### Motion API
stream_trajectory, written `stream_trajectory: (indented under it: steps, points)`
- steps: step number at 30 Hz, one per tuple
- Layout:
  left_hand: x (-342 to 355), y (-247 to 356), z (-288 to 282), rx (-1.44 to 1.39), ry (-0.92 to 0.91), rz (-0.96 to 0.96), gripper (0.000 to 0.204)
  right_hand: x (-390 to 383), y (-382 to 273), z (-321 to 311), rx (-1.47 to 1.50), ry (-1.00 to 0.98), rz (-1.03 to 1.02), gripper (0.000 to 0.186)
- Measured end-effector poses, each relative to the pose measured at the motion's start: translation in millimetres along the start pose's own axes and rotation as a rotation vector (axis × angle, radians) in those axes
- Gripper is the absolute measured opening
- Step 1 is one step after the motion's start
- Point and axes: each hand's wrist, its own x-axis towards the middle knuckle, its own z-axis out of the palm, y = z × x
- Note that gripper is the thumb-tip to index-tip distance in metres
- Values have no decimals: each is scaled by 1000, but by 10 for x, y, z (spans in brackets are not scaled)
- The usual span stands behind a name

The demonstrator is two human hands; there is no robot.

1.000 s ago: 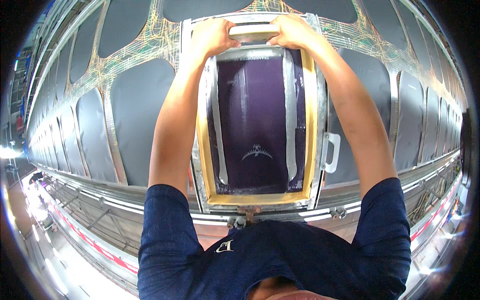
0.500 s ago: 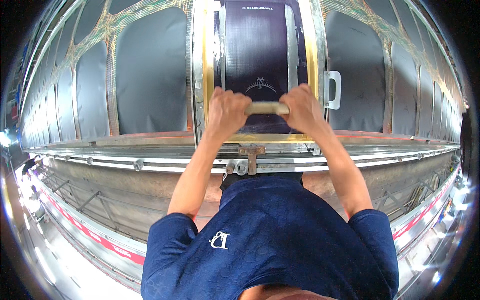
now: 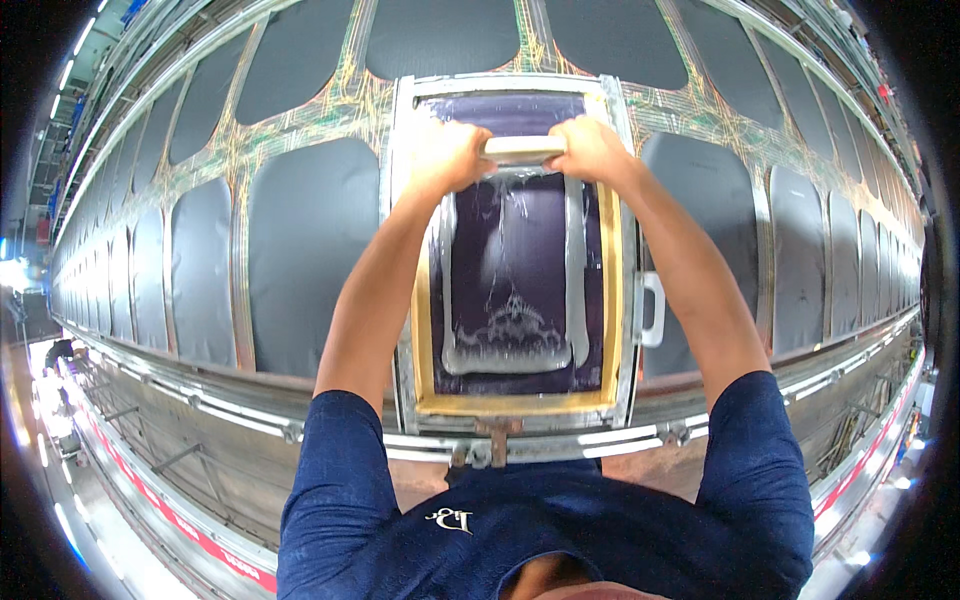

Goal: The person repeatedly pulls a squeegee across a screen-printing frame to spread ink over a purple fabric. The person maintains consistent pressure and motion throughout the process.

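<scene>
Both my hands grip a pale squeegee (image 3: 525, 150) near the far end of a screen-printing frame (image 3: 515, 404). My left hand (image 3: 452, 157) is wrapped round its left end, and my right hand (image 3: 592, 150) closes on its right end. Below the squeegee lies the dark purple mesh (image 3: 480, 225), edged with yellow tape. Wet grey ink (image 3: 505, 358) makes a thick line along the near side and strips up both sides. A fine pale pattern shows in the mesh just above that near line. My hands hide the squeegee's ends.
A white handle (image 3: 652, 308) sticks out from the frame's right side. Dark fabric panels (image 3: 315, 250) lie in rows on the long table around it. Metal rails (image 3: 340, 428) run along the near edge, with a rusty bracket (image 3: 498, 436) at the frame's front.
My hands and the squeegee have moved away from me, from the near part of the screen to its far end. My arms are stretched further, and more of the inked mesh shows.
</scene>
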Motion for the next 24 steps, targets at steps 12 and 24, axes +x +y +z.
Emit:
stream_trajectory:
  steps: [12, 24]
  points:
    - [1020, -460, -78, 16, 18, 12, 42, 1158, 518, -187, 74, 46, -109, 45]
    - [-545, 237, 108, -32, -18, -14, 27, -437, -31, 486, 10, 193, -228, 21]
